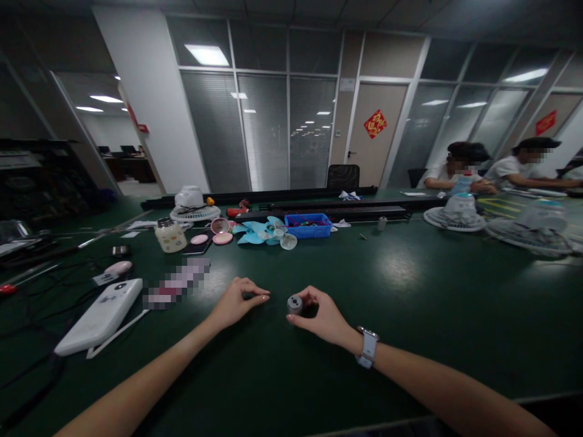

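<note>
A small grey metal cylinder [295, 304], with dark holes in its top face, stands upright between the thumb and fingers of my right hand [321, 312]. It looks like a small motor. A pale watch is strapped on my right wrist. Just left of the cylinder and apart from it, my left hand [239, 299] hovers low over the green table [273, 376]. Its thumb and index fingertips come together in a pinch. Whatever may be between them is too small to make out.
Across the table lie blue fan blades [262, 232], a blue bin [308, 226] of small parts and another metal cylinder [381, 224]. To the left are a cream jar [170, 235], a white power bank [100, 315] and cables. Fan parts [455, 215] and two seated people are at right.
</note>
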Motion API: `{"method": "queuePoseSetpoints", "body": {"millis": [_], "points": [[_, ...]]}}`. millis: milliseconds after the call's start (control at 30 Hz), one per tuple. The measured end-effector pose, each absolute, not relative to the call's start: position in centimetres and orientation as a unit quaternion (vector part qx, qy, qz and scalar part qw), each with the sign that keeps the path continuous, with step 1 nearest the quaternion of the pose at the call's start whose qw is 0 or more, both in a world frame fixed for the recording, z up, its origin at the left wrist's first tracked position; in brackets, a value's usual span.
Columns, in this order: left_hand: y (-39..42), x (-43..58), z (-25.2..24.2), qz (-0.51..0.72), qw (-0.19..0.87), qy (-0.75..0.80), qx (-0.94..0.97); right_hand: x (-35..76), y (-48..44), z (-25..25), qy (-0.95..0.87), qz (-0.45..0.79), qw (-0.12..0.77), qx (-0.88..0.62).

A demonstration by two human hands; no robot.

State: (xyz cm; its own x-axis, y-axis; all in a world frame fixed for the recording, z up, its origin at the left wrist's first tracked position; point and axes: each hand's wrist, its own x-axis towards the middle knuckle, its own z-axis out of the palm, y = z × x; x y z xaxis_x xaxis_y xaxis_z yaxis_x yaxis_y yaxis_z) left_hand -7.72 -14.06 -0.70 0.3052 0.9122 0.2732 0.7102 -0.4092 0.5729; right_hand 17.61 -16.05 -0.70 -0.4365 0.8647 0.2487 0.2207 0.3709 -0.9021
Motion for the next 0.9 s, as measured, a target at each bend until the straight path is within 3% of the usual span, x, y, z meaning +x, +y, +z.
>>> {"method": "queuePoseSetpoints", "body": {"millis": [300,900], "points": [[-14.2,-7.3,-1.8,0.235,0.153,0.54,0.794,17.6,-15.8,-1.0,-0.738,0.417,0.372,-0.379],[-14.7,-6.6,-2.4,0.306,0.13,0.521,0.786,18.0,-15.6,-1.0,-0.759,0.406,0.34,-0.379]]}}
